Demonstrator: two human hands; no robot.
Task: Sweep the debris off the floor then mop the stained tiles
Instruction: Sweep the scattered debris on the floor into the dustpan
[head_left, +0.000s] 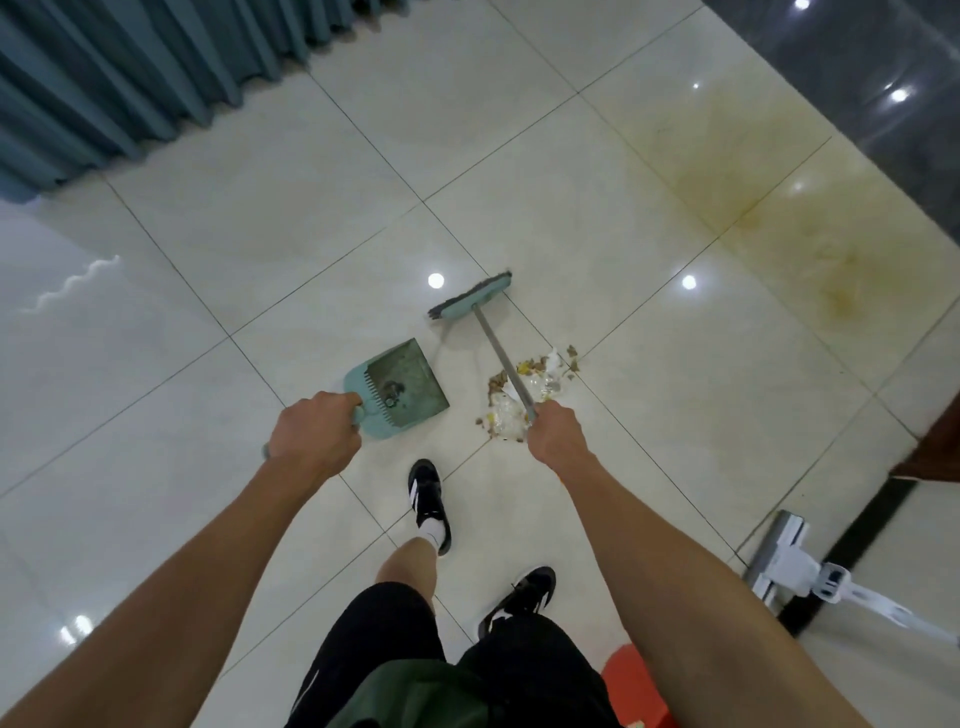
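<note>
My left hand (317, 434) grips the handle of a teal dustpan (400, 382), whose pan lies on the white tiles with a little dirt inside. My right hand (556, 434) holds the grey handle of a broom; its teal broom head (470, 295) rests on the floor beyond the dustpan. A pile of debris (524, 392), brown and yellow scraps with clear plastic, lies to the right of the dustpan, partly under the broom handle. A yellow-brown stain (769, 218) spreads over the tiles at the upper right.
A white flat mop (789, 564) lies on the floor at the lower right by a dark strip. A red object (631, 680) shows beside my right leg. Blue curtains (130, 67) hang at the upper left. A dark glossy wall (883, 67) is upper right.
</note>
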